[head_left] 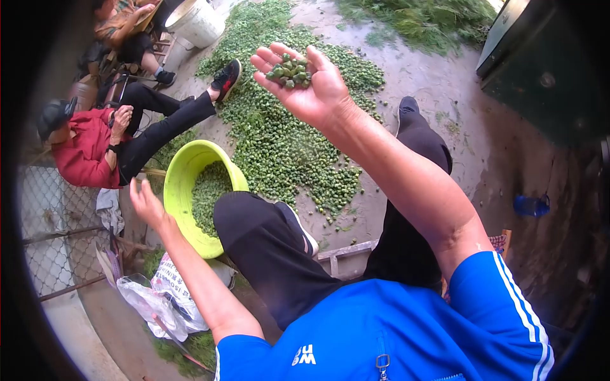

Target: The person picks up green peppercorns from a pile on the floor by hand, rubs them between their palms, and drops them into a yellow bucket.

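My right hand (311,89) is stretched out palm up over the floor, its fingers spread. A small heap of green, roundish pods (290,71) rests in its palm. My left hand (149,204) is raised at the left side of a yellow-green bucket (173,174), fingers apart, with nothing visible in it. Inside the bucket lie many small green pieces (210,190). Under and beyond my right hand, a wide layer of green pods (279,143) covers the floor.
A person in a red top (82,152) sits at the left, one leg extended toward the pods. Another seated person (124,25) is farther back near a white bucket (197,24). Feathery green stems (426,22) lie at the back. White sacks (168,295) stand at lower left.
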Demonstrator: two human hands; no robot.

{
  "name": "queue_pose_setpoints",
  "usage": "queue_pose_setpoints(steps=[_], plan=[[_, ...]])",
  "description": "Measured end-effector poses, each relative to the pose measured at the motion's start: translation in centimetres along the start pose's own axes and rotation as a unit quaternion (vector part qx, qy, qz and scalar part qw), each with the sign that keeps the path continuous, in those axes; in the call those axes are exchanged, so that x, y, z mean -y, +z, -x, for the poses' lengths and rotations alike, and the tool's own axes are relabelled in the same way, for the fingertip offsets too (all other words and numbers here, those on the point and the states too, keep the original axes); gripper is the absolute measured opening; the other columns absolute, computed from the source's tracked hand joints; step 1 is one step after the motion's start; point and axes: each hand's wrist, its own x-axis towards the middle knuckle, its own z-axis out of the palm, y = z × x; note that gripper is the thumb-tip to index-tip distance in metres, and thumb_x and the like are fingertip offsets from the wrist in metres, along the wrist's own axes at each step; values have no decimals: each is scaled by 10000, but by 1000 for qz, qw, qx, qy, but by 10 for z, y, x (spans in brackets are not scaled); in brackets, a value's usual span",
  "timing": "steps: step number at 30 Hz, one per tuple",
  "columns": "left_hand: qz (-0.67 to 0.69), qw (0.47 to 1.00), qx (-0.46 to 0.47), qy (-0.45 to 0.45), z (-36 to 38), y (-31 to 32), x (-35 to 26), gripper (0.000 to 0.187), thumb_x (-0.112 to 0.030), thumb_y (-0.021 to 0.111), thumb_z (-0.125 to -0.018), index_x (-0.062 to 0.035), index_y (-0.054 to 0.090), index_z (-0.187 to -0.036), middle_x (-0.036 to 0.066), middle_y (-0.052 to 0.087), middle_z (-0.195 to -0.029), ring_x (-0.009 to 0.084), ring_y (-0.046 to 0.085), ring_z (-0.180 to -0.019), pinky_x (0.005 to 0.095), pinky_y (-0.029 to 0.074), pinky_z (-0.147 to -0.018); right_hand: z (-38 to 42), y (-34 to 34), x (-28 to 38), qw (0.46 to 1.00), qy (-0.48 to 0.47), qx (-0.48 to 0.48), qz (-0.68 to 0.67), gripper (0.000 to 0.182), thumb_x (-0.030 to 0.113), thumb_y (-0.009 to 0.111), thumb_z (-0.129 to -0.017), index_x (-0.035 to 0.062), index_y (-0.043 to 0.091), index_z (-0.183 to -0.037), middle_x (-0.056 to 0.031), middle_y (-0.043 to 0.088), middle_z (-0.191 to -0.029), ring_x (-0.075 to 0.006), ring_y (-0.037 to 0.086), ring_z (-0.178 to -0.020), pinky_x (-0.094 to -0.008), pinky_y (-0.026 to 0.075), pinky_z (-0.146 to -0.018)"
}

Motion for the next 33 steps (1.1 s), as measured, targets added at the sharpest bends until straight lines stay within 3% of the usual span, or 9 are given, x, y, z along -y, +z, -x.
queue_pose_setpoints(steps=[5, 9, 13, 17, 21, 25, 27, 30, 33], plan=[[117, 964, 237, 25, 62, 108, -126, 302, -151, 572, -927, -13, 583, -1195, 99, 601, -1169, 170, 643, -951, 250, 489, -750, -1, -6, -4, 1000, 13, 8, -11, 565, 368, 185, -1012, -66, 341, -1338, -264, 358, -1397, -378, 355, -1312, -506, 284, -1118], [125, 914, 373, 96, 108, 174, -166, 285, -54, 649, -861, -35, 619, -1143, -2, 575, -954, 55, 554, -731, 182, 446, -659, -4, -8, -1, 1000, 3, -14, -17, 570, 389, 208, -1009, -61, 356, -1325, -263, 386, -1368, -379, 393, -1278, -511, 315, -1093], [40, 890, 376, 255, 138, 208, -166, 412, -78, 721, -803, -34, 591, -1191, 34, 537, -1108, 45, 530, -762, 193, 463, -706, -1, -5, 6, 1000, 14, -9, -12, 569, 400, 190, -1004, -37, 418, -1287, -238, 480, -1280, -336, 486, -1163, -504, 363, -1047], [27, 885, 357, 296, 145, 214, -153, 427, -74, 747, -756, -47, 618, -1162, 42, 561, -1044, 64, 507, -728, 210, 467, -685, -4, -12, 3, 999, 18, -44, -5, 573, 418, 181, -998, -21, 467, -1227, -209, 528, -1233, -316, 478, -1180, -482, 379, -1037], [-4, 896, 378, 231, 145, 212, -155, 415, -76, 758, -708, -49, 638, -1105, 100, 571, -978, 195, 615, -889, 288, 505, -780, -6, -19, -3, 996, 24, -73, -37, 541, 403, 196, -999, -17, 497, -1159, -208, 543, -1202, -332, 494, -1157, -491, 393, -1025], [14, 900, 389, 195, 141, 212, -144, 402, -83, 758, -703, -52, 639, -1086, 96, 572, -958, 189, 617, -849, 291, 507, -753, -6, -22, -9, 997, 16, -76, 16, 523, 383, 195, -1002, -16, 498, -1154, -221, 542, -1189, -339, 505, -1132, -497, 407, -1012], [29, 886, 411, 212, 136, 211, -138, 386, -59, 742, -763, -39, 618, -1128, 52, 554, -979, 57, 548, -696, 205, 475, -636, -7, -24, -12, 996, 15, -84, 31, 517, 375, 194, -1003, -15, 498, -1155, -225, 541, -1183, -339, 511, -1120, -498, 413, -1007], [9, 894, 419, 158, 135, 207, -140, 367, -76, 749, -710, -46, 628, -1055, 94, 573, -961, 186, 622, -832, 299, 513, -743, -7, -26, -16, 995, 17, -94, 40, 504, 363, 194, -1005, -10, 497, -1159, -227, 539, -1183, -338, 519, -1105, -498, 421, -996], [43, 890, 444, 95, 134, 208, -136, 366, -75, 746, -716, -50, 618, -1058, 82, 568, -959, 168, 617, -834, 293, 520, -724, -7, -29, -16, 994, 29, -90, 54, 499, 353, 194, -1007, -9, 498, -1165, -225, 541, -1164, -331, 528, -1079, -496, 432, -972]])
